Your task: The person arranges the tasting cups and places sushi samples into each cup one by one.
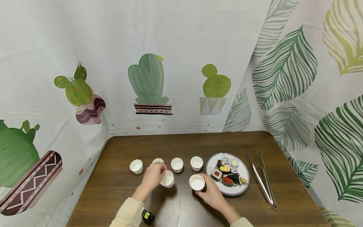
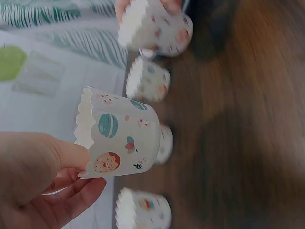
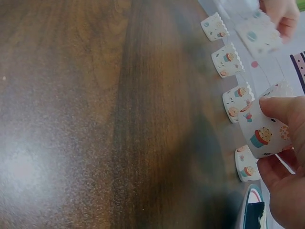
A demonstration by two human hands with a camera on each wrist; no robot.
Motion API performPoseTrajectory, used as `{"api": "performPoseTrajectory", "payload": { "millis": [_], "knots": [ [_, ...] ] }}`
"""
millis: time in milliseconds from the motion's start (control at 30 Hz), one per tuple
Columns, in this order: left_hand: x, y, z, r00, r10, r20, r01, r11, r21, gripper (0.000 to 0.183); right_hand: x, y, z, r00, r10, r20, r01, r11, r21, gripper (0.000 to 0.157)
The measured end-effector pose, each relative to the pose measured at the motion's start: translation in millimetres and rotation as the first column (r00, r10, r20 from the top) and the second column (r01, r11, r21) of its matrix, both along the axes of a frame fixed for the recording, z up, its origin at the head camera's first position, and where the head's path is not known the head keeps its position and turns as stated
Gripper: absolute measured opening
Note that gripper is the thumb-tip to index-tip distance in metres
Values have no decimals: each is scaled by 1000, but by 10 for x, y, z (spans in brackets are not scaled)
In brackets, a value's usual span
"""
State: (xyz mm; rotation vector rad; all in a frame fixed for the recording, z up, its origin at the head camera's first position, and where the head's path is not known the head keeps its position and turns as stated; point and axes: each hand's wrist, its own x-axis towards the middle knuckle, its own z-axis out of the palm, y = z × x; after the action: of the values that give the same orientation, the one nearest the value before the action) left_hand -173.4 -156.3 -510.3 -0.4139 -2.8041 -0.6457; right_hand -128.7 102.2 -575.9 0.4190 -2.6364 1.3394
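Note:
My left hand [image 1: 154, 173] pinches the scalloped rim of a white paper baking cup [image 1: 168, 179] between thumb and fingers. Macaron and cookie prints cover the side of that cup [image 2: 126, 136] in the left wrist view, and it is held above the table. A second printed baking cup [image 1: 197, 182] is in my right hand [image 1: 211, 193], whose thumb and fingers curl round its side. Behind both hands several more such cups stand upright in a row, among them a left end cup [image 1: 136, 166] and a right end cup [image 1: 196, 163]. One cup [image 1: 157, 160] is partly hidden by my left hand.
On the right lies a round plate [image 1: 245, 167] with several sushi pieces. Metal tongs [image 1: 262, 183] rest beside it, open ends toward the back. A small black object [image 1: 147, 217] with a yellow patch is by the left sleeve. Printed cloth [image 1: 181, 63] hangs behind the brown table [image 1: 119, 189].

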Motion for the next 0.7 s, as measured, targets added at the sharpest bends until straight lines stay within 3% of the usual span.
{"api": "performPoseTrajectory", "payload": {
  "millis": [233,700],
  "knots": [
    [8,-374,-151,995,95,26,-95,995,19,19,-16,4,-6,1000,1,-2,-1,1000,-2,68],
    [118,-969,-257,958,270,100,-271,963,-6,13,-16,-17,-1,1000,-3,11,3,1000,-13,69]
  ]
}}
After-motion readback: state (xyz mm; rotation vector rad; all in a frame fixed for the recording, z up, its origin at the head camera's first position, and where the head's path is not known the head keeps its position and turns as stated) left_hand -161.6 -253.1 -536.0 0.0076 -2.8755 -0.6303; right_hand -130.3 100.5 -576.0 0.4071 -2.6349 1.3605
